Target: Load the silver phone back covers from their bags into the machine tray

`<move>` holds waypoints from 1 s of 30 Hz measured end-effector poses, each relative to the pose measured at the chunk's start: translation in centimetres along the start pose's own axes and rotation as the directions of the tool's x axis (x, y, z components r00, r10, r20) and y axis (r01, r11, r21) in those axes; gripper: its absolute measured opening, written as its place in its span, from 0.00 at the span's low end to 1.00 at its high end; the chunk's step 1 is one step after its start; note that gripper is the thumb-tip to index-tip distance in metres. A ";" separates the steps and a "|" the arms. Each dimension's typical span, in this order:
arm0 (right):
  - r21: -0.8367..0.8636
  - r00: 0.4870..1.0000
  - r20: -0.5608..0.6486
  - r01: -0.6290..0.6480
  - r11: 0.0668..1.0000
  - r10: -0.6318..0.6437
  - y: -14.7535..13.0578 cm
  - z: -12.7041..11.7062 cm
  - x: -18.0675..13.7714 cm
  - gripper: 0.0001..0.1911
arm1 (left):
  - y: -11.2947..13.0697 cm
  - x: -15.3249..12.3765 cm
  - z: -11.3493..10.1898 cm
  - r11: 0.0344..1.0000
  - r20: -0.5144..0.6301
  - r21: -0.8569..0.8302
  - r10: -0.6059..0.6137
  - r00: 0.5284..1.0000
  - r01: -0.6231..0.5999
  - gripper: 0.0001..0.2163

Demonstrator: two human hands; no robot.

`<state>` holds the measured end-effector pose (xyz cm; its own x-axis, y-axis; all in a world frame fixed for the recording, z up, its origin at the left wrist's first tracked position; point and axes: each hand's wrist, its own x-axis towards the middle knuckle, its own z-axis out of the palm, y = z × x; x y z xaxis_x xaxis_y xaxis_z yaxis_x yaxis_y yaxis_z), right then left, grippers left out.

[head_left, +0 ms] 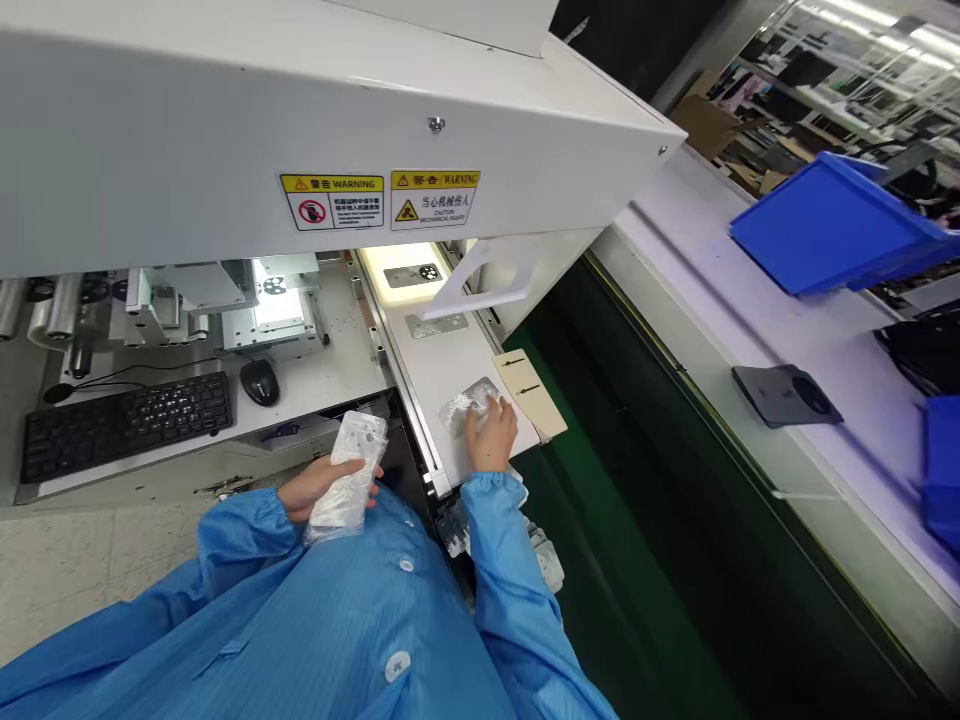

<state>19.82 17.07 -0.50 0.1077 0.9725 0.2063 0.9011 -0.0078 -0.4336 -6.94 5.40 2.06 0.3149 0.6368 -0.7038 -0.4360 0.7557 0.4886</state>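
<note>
My left hand is closed around a stack of thin, phone-shaped plates in clear plastic, held in front of my body. On the white conveyor belt, my right hand grips the near edge of a grey phone-shaped plate with bent fingers. Shiny, crinkled film shows on that plate. Farther up the belt lies a second grey plate. A third plate with a dark round camera area lies under bright light inside the machine opening.
The white machine housing with warning labels hangs over the belt. A keyboard and a mouse are at left. A cream board adjoins the belt. Wrapped pieces lie below my right sleeve. A blue bin stands on the right bench.
</note>
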 end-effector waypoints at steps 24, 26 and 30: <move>0.751 0.896 0.428 -0.280 0.598 -0.119 -4.8 -4.7 -4.0 0.16 | 2.3 2.8 6.5 0.951 0.381 0.293 -0.211 0.900 0.099 0.18; 0.762 0.895 0.443 -0.346 0.548 -0.051 -3.9 -5.8 -5.1 0.15 | 1.4 3.1 6.9 0.921 0.425 0.371 -0.280 0.861 0.117 0.18; 0.820 0.916 0.271 -0.381 0.426 0.297 1.9 -7.5 -6.5 0.16 | -0.5 3.5 6.6 0.870 0.478 0.475 -0.384 0.790 0.136 0.17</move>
<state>23.99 8.97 3.92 0.2523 0.9512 -0.1779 -0.0018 -0.1834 -0.9830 -0.10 8.27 2.78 0.8196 0.2855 -0.4967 0.0636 0.8163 0.5741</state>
